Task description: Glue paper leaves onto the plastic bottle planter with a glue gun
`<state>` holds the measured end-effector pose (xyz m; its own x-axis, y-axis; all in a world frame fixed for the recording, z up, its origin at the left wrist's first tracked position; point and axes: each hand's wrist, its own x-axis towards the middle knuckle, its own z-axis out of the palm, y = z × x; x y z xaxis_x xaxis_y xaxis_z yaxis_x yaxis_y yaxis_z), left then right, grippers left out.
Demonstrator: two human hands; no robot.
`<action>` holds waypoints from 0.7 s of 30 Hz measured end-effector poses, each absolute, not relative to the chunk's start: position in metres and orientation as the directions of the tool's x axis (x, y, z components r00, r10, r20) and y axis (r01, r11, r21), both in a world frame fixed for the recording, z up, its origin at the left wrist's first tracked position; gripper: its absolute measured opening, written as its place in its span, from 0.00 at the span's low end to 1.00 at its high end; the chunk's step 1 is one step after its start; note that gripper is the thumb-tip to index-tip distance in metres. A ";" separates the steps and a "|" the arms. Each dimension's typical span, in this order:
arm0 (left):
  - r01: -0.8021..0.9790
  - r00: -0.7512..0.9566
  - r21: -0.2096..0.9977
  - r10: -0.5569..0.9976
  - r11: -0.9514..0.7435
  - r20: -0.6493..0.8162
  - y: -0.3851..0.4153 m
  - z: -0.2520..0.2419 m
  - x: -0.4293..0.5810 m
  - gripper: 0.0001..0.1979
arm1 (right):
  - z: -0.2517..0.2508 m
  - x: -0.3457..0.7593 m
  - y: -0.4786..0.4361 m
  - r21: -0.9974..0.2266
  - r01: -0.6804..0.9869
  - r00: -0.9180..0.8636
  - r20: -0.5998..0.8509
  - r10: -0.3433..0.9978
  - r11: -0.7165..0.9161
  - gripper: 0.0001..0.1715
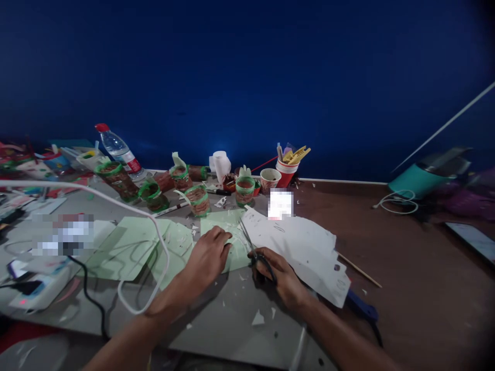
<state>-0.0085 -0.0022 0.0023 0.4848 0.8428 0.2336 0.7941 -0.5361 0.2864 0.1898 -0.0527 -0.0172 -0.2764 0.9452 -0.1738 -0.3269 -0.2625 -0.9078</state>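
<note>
nearest cam: l forearm & r forearm, both up from bottom edge. r hand grasps black scissors, fingers round handles, blades pointing away at r edge of green sheet; can't tell if blades are parted. l hand palm down on same sheet, fingers bent; can't tell if it pinches paper or just presses. sheet's on grey tabletop, in front of the cups. white sheet w/ notched edge just r of scissors, thin wooden stick poking out past it, blue handle nr its lower corner. paper scraps this side of the hands. l of l hand: more green paper, white cable looping over, power strip. behind: several brown-and-green cups, paper cup, red-white cup w/ yellow pcs, red-capped bottle. far r: teal container, phone. bkgd: dark blue wall.
</note>
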 end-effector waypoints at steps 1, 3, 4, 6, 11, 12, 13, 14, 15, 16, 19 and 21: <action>0.792 0.487 0.293 0.844 -0.536 0.225 0.003 0.002 -0.003 0.13 | -0.019 0.190 -0.052 -0.905 -0.339 -0.271 -0.166 0.948 -0.256 0.24; 0.787 0.498 0.301 0.842 -0.539 0.207 0.010 0.001 0.005 0.13 | -0.021 0.191 -0.052 -0.898 -0.364 -0.253 -0.158 0.954 -0.245 0.25; 0.786 0.511 0.294 0.839 -0.545 0.189 0.013 0.000 0.008 0.14 | -0.022 0.192 -0.052 -0.889 -0.383 -0.244 -0.164 0.956 -0.250 0.25; 0.784 0.553 0.248 0.822 -0.569 0.136 0.016 -0.002 0.014 0.15 | -0.022 0.193 -0.051 -0.866 -0.420 -0.226 -0.190 0.955 -0.271 0.25; 0.791 0.608 0.074 0.794 -0.607 0.006 0.022 -0.009 0.021 0.15 | -0.019 0.194 -0.051 -0.861 -0.437 -0.220 -0.177 0.959 -0.259 0.24; 0.794 0.606 0.060 0.796 -0.605 -0.003 0.023 -0.010 0.021 0.15 | -0.018 0.194 -0.051 -0.868 -0.429 -0.214 -0.172 0.961 -0.251 0.24; 0.797 0.602 0.055 0.798 -0.601 -0.009 0.024 -0.011 0.021 0.15 | -0.017 0.194 -0.051 -0.873 -0.421 -0.210 -0.172 0.962 -0.248 0.24; 0.800 0.599 0.059 0.801 -0.597 -0.012 0.025 -0.012 0.021 0.14 | -0.017 0.193 -0.051 -0.876 -0.414 -0.209 -0.174 0.962 -0.249 0.24; 0.800 0.598 0.066 0.801 -0.596 -0.015 0.026 -0.013 0.021 0.14 | -0.017 0.193 -0.051 -0.877 -0.410 -0.209 -0.176 0.962 -0.250 0.24; 0.799 0.600 0.074 0.800 -0.597 -0.021 0.026 -0.013 0.021 0.13 | -0.017 0.193 -0.050 -0.877 -0.410 -0.211 -0.177 0.961 -0.252 0.24; 0.791 0.611 0.084 0.790 -0.606 -0.048 0.027 -0.012 0.021 0.13 | -0.020 0.193 -0.050 -0.873 -0.419 -0.213 -0.173 0.961 -0.250 0.24; 0.792 0.610 0.076 0.790 -0.606 -0.059 0.027 -0.011 0.022 0.13 | -0.021 0.193 -0.049 -0.875 -0.415 -0.213 -0.175 0.961 -0.251 0.25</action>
<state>0.0216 0.0273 -0.0110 0.6102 0.7900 -0.0594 0.7919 -0.6059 0.0761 0.1927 -0.0494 -0.0205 -0.2129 0.9612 -0.1752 -0.4148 -0.2512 -0.8745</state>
